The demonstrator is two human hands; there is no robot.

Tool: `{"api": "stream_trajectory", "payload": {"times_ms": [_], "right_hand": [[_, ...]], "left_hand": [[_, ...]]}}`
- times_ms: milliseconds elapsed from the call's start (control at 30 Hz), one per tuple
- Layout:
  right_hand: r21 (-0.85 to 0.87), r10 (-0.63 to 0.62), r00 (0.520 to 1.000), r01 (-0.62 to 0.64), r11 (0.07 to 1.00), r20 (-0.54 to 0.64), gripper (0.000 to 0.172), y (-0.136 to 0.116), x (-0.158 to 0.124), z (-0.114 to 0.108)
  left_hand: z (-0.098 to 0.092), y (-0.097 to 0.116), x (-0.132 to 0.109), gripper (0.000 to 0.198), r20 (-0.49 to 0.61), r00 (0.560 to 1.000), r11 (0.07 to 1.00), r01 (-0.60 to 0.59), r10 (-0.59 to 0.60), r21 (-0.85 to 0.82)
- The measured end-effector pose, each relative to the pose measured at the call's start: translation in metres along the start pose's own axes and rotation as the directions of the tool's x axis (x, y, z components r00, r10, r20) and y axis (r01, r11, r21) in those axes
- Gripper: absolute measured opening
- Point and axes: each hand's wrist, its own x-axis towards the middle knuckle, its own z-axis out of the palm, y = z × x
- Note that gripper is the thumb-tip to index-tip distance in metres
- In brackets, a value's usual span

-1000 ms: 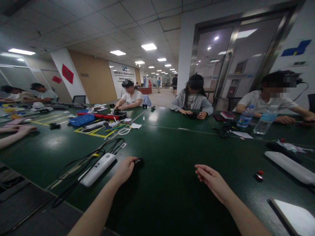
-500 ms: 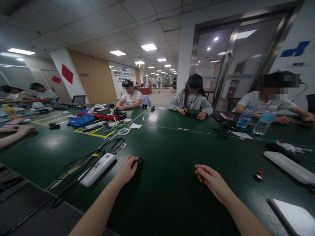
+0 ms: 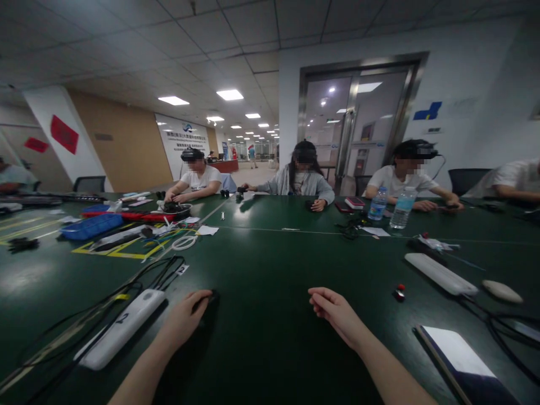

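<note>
Black and blurred, a small object [image 3: 215, 296] is partly hidden by the person's left hand [image 3: 185, 316], its outline hard to make out; it sits at the fingertips, pinched there. Well apart, the right hand [image 3: 336, 316] has thumb and fingers drawn together. A white power strip [image 3: 122, 329] lies beside the left hand on the green desk [image 3: 261, 264].

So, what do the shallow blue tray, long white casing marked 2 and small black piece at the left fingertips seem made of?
Blue tray: probably moulded plastic, evenly coloured. White casing: likely smooth plastic, soft sheen. Black piece: unclear, too dark and blurred.
</note>
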Motion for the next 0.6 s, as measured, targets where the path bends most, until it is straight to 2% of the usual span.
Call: {"api": "stream_trajectory", "payload": {"times_ms": [167, 267, 433, 600], "right_hand": [[0.001, -0.005, 1.0, 0.005, 1.0, 0.007, 0.025, -0.003, -0.004, 0.002], [-0.002, -0.016, 1.0, 0.016, 1.0, 0.011, 0.027, -0.003, -0.005, 0.001], [-0.016, -0.023, 1.0, 0.024, 1.0, 0.02, 0.028, -0.003, -0.005, 0.001], [-0.016, -0.053, 0.998, 0.054, 0.998, 0.028, 0.026, -0.004, -0.007, 0.002]], "left_hand": [[-0.005, -0.005, 0.001, 0.046, 0.08, 0.997, 0.994, 0.019, -0.011, -0.104], [-0.005, -0.007, 0.001, 0.046, 0.076, 0.997, 0.991, 0.015, -0.005, -0.131], [-0.001, -0.012, 0.002, 0.054, 0.091, 0.996, 0.996, 0.027, -0.019, -0.082], [0.003, -0.012, 0.006, 0.054, 0.064, 0.997, 0.999, 0.037, -0.036, -0.006]]}}
